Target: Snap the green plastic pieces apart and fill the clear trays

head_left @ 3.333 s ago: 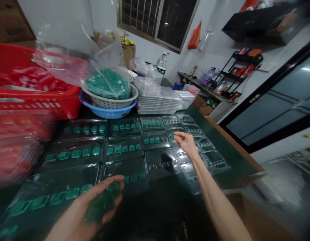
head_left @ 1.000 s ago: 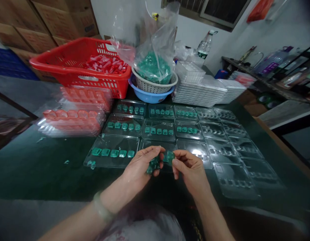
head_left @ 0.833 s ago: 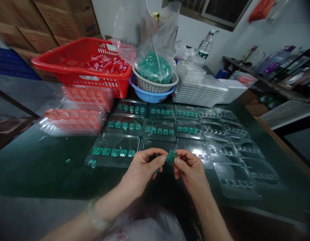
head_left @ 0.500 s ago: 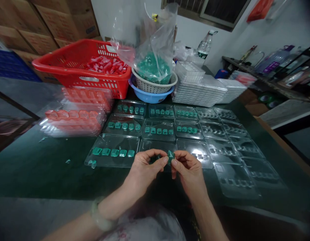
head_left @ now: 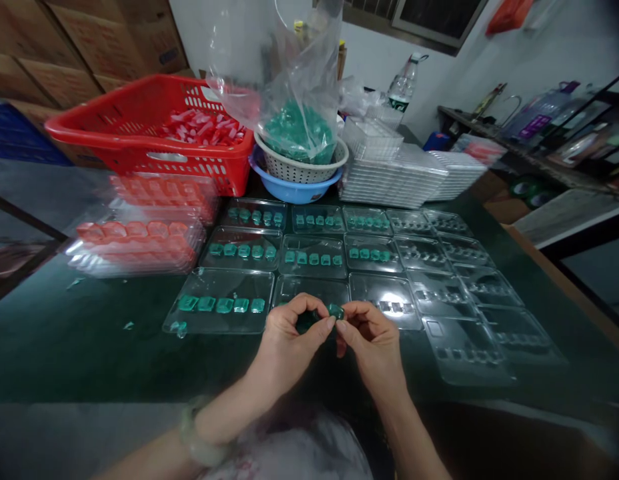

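A small green translucent plastic piece [head_left: 335, 311] is pinched between the fingertips of both hands. My left hand [head_left: 294, 330] is closed on it from the left; something dark green also shows under its curled fingers, too hidden to name. My right hand [head_left: 368, 333] grips the piece from the right with thumb and forefinger. Behind the hands lies a clear plastic tray [head_left: 312, 288], partly covered by them. To the left, another clear tray [head_left: 217, 328] carries a row of green pieces [head_left: 224, 305], with a loose green bit [head_left: 179, 328] at its front corner.
A red basket [head_left: 199, 157] of pink pieces stands back left, beside stacked trays of orange-red pieces [head_left: 139, 233]. A bag of green pieces [head_left: 299, 130] sits in a grey colander [head_left: 294, 170] over a blue basin [head_left: 294, 192]. Stacked clear trays [head_left: 394, 177] are behind right.
The green piece has turned a little and sits lower between my fingertips. Both hands still hold it. The whole view has shifted slightly.
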The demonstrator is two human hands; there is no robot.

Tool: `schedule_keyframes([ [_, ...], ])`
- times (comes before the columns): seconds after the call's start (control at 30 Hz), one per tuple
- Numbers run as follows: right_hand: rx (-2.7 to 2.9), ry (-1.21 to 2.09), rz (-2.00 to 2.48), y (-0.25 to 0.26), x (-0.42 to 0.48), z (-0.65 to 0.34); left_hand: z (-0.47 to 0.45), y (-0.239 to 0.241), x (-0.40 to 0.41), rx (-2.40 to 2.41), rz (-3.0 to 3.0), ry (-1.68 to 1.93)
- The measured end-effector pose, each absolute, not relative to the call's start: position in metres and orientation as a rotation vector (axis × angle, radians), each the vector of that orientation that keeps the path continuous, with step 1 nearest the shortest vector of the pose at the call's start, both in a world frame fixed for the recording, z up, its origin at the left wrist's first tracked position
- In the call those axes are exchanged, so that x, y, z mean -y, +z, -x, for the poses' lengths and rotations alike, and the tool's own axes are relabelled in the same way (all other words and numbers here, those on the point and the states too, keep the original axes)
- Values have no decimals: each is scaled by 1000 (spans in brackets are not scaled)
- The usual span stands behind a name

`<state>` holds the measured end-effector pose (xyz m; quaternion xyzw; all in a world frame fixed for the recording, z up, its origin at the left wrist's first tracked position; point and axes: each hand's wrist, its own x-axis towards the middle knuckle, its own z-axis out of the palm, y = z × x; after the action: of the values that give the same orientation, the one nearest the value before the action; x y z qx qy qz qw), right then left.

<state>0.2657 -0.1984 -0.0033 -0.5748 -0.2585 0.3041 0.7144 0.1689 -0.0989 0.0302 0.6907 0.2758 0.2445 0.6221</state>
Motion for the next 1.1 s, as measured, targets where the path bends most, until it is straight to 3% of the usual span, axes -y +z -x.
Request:
schedule_keyframes([
  [0.27,610,848,1063,-1,203,-271,-171,22,91,-434,-1172,228],
  [0.53,547,863,1166,-2,205,-273,-170,34,89,-427,-1592,353],
  [0.87,503,1096,986,-2,203,-275,-166,29,94,-450,-1816,456],
  [1.1,451,1009,977,-6,202,-268,-165,25,95,-535,-1918,582],
])
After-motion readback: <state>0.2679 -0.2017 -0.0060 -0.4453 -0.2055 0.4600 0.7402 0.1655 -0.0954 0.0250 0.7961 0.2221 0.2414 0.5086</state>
